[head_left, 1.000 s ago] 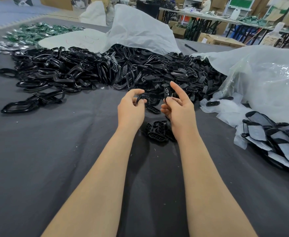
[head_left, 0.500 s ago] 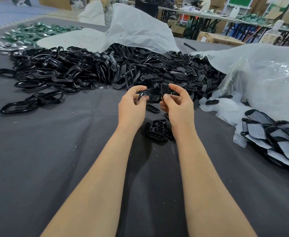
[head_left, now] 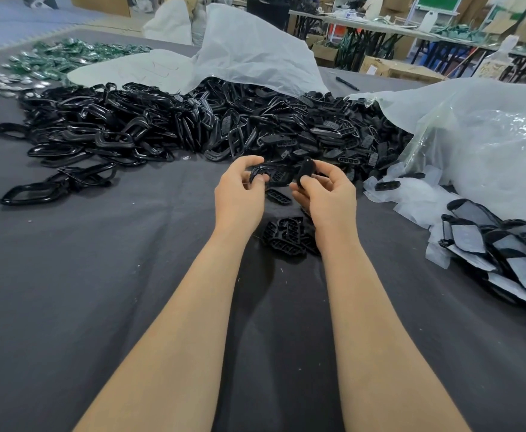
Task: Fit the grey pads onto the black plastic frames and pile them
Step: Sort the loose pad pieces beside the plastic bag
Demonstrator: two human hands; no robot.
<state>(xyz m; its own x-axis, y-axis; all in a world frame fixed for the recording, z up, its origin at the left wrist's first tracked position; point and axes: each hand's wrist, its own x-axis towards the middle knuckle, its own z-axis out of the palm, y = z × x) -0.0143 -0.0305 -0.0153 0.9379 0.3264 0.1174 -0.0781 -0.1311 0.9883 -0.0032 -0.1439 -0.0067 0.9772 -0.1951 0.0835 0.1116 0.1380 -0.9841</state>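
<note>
My left hand pinches a black plastic frame between thumb and fingers. My right hand pinches a small dark part upright, close to the frame's right end. Both hands hover above the dark cloth table. Below them lies a small pile of black ribbed pieces; one loose ribbed piece lies between the hands. Grey pads backed in black are heaped at the right. A big heap of black frames spreads across the back.
White plastic sheeting drapes over the back of the heap, and a clear bag bulges at the right. Green and silver parts lie far left. A pen rests behind. Tables and boxes stand beyond.
My right index finger has curled down from pointing up and now pinches the small dark part. Both hands have drawn a little closer around the frame.
</note>
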